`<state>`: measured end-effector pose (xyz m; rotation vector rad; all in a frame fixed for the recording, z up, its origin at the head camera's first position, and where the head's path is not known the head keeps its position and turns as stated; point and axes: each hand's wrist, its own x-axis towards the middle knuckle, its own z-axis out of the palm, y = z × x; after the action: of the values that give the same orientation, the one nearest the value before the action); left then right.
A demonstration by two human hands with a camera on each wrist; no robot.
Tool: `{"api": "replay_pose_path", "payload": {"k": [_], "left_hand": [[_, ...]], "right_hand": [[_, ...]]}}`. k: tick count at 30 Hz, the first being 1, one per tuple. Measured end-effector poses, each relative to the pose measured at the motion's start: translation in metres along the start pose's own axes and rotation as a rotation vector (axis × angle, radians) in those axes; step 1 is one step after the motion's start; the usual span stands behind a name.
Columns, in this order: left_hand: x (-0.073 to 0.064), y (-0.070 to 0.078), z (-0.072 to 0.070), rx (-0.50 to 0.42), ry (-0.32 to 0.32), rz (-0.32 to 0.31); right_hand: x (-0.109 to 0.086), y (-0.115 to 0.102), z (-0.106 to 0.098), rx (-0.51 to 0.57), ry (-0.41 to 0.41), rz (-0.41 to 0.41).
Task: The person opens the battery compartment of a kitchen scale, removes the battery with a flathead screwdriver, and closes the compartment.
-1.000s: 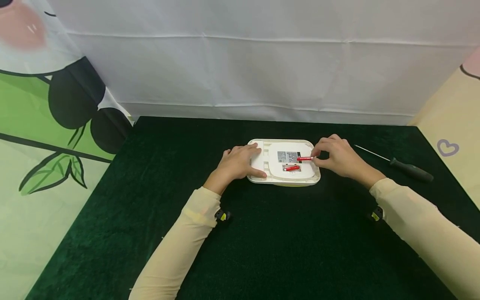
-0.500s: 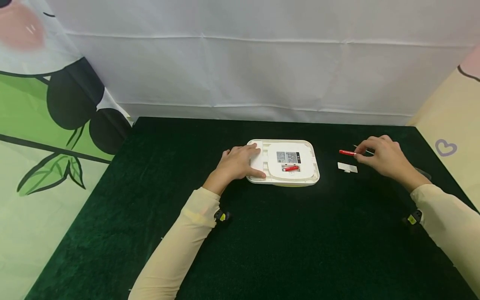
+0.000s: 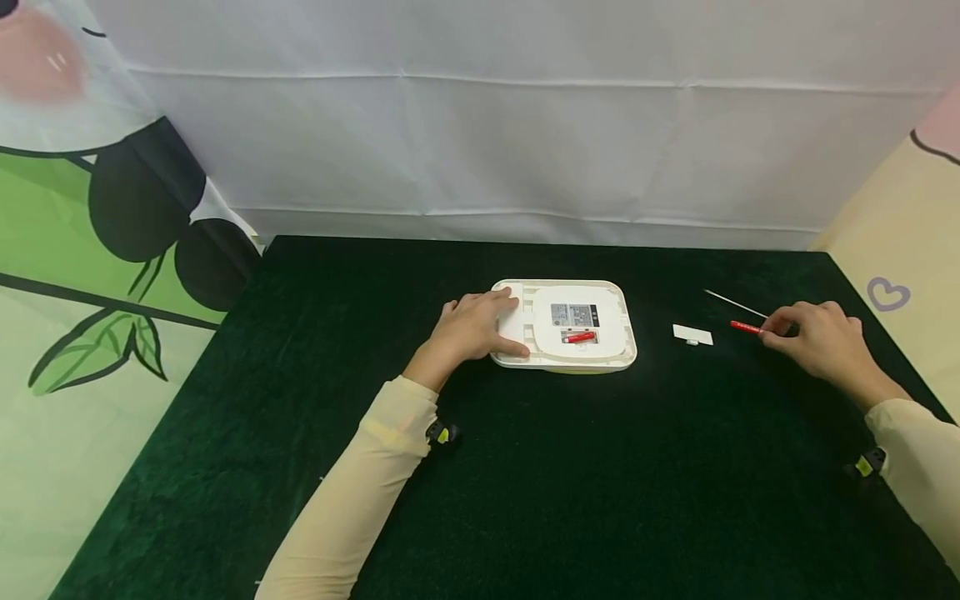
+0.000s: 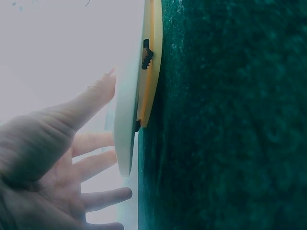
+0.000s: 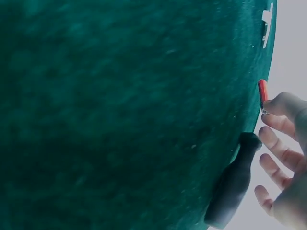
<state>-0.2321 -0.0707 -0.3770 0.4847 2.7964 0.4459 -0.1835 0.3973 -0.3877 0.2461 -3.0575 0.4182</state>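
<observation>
A flat white device [image 3: 618,321] with rounded corners lies on the green cloth, its label and open battery slot facing up. One red battery [image 3: 579,337] sits in that slot. My left hand [image 3: 471,327] rests on the device's left end, fingers spread and thumb near the front edge; the left wrist view shows the thumb [image 4: 96,98] against its side. Off to the right, my right hand [image 3: 821,346] pinches a second red battery [image 3: 745,327] between thumb and forefinger, low over the cloth. In the right wrist view this battery [image 5: 262,91] points away from the fingertips.
A small white battery cover [image 3: 692,335] lies between the device and my right hand. Behind that hand runs a screwdriver's thin shaft [image 3: 735,302]; its dark handle [image 5: 232,184] shows in the right wrist view. A white cloth wall [image 3: 525,158] stands at the back.
My right hand has carried the battery from above the device rightward, past the cover, then lower beside the screwdriver. The cover has come into sight. My left hand has stayed on the device.
</observation>
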Motion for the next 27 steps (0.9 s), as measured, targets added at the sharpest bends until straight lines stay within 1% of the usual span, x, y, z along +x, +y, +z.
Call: {"api": "replay_pose_path", "payload": {"k": [3,8,15,19,23,27], "left_hand": [[0.0,0.0,0.0,-0.001,0.003,0.0],[0.001,-0.001,0.001,-0.006,0.004,0.001],[0.002,-0.002,0.002,-0.007,0.0,0.001],[0.002,-0.003,0.003,-0.007,-0.003,0.0],[0.002,-0.003,0.003,-0.006,-0.003,0.001],[0.002,-0.001,0.002,-0.003,-0.001,0.004]], "right_hand": [[-0.003,0.005,0.003,-0.022,-0.01,-0.002],[-0.004,0.008,0.009,-0.058,-0.005,-0.02],[-0.004,0.005,0.01,-0.06,-0.014,0.003],[-0.002,0.003,0.008,-0.063,-0.016,0.0],[0.004,-0.004,0.006,-0.065,0.003,-0.028],[0.016,-0.018,0.004,-0.056,0.014,-0.064]]}}
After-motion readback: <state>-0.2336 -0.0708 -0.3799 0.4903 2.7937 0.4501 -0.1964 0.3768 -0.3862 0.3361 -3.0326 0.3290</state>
